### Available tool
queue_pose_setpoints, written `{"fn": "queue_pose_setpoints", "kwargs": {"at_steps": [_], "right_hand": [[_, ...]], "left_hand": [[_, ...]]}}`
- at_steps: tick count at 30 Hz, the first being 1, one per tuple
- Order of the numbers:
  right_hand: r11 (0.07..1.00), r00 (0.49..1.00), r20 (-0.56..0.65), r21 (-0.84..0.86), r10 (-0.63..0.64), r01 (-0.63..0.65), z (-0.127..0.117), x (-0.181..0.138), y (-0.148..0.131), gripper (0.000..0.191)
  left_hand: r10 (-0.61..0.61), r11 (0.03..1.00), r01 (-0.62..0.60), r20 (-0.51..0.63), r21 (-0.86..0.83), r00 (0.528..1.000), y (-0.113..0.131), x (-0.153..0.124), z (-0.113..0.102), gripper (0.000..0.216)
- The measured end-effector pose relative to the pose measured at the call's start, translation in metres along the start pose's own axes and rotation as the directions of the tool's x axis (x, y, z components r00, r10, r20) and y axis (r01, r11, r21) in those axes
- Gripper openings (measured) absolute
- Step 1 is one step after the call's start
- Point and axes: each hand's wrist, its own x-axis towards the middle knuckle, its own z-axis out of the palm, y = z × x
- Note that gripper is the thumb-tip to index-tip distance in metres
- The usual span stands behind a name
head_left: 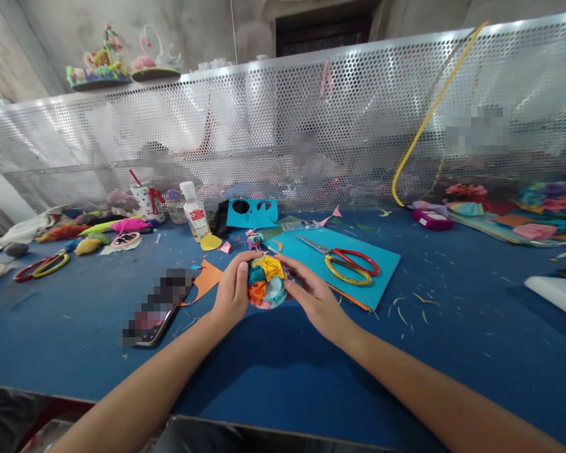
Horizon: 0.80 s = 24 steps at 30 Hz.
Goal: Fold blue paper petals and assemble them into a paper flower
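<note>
Between my two hands, just above the blue table, is a ball of ruffled felt flowers [268, 281] in yellow, teal, orange and light blue. My left hand [234, 286] wraps its left side, thumb up along the edge. From the right, my right hand [314, 290] curls round it with the fingers over the top and the thumb on its front. The underside and back of the ball are hidden. Behind my right hand, scissors [351, 264] with red and yellow handles lie on light blue felt sheets [382, 251]. Orange felt [208, 281] lies beside my left hand.
A phone [163, 308] lies left of my hands. Farther back stand a white bottle [195, 212] and a patterned cup [147, 202]. More scissors [42, 267] are at far left. A perforated metal panel [264, 126] closes off the back, and a purple pincushion-like object [432, 219] sits before it.
</note>
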Motion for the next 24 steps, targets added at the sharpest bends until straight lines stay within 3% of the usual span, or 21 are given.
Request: {"fn": "queue_pose_setpoints", "kwargs": {"at_steps": [7,24], "right_hand": [[0.992,0.997,0.008,-0.098,-0.076,0.077,-0.0012,-0.0013,-0.0012,0.039],[0.992,0.998,0.011,-0.113,-0.054,0.055,-0.0013,-0.0018,0.0004,0.040]], "left_hand": [[0.042,0.998,-0.043,0.032,0.034,0.999,-0.0027,-0.0001,-0.0007,0.034],[0.007,1.000,-0.008,-0.012,-0.012,1.000,-0.0022,-0.0012,0.0031,0.029]]}}
